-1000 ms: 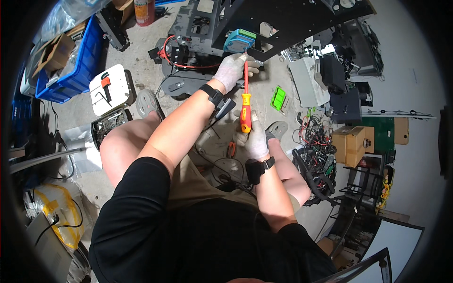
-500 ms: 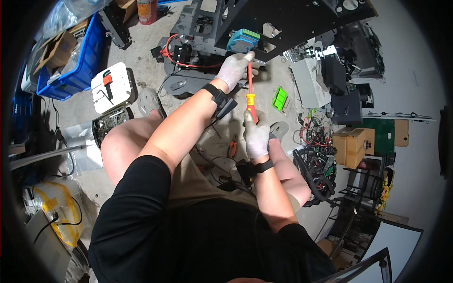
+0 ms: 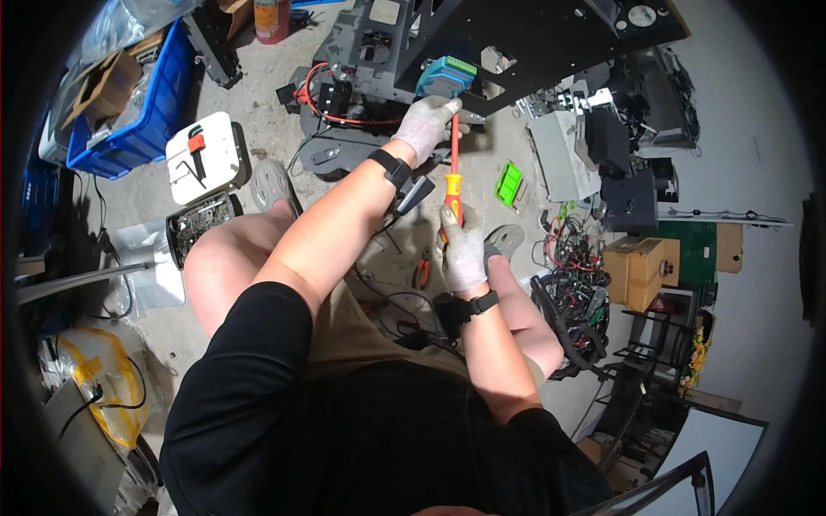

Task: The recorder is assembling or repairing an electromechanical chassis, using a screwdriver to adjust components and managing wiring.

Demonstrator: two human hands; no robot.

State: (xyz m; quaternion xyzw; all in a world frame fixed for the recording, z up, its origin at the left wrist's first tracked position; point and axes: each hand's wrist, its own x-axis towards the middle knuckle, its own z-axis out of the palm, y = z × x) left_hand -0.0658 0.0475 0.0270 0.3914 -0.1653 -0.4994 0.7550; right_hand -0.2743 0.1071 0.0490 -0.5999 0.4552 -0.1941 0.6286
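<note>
My right hand (image 3: 465,258), in a pale work glove, is closed around the lower handle of a red-and-yellow screwdriver (image 3: 454,185). The long red shaft points away from me, toward a blue module with a green terminal strip (image 3: 445,77). My left hand (image 3: 423,127), also gloved, has its fingers closed about the far end of the shaft, just below the module. Those fingers hide the screwdriver's tip, so its contact cannot be made out. The module sits against a black metal chassis (image 3: 525,43) with cut-outs, and a red cable (image 3: 361,123) curves beside it.
A white stool-like lid (image 3: 225,150) with a red-handled tool stands left, above a tray of screws (image 3: 200,222). A blue crate (image 3: 129,150) is farther left. Pliers (image 3: 422,271) lie between my feet; a green tray (image 3: 508,182) and tangled cables (image 3: 572,258) are right.
My right hand has shifted slightly lower and its grip on the handle has turned a little, showing more of the handle. My left hand stays at the shaft's far end.
</note>
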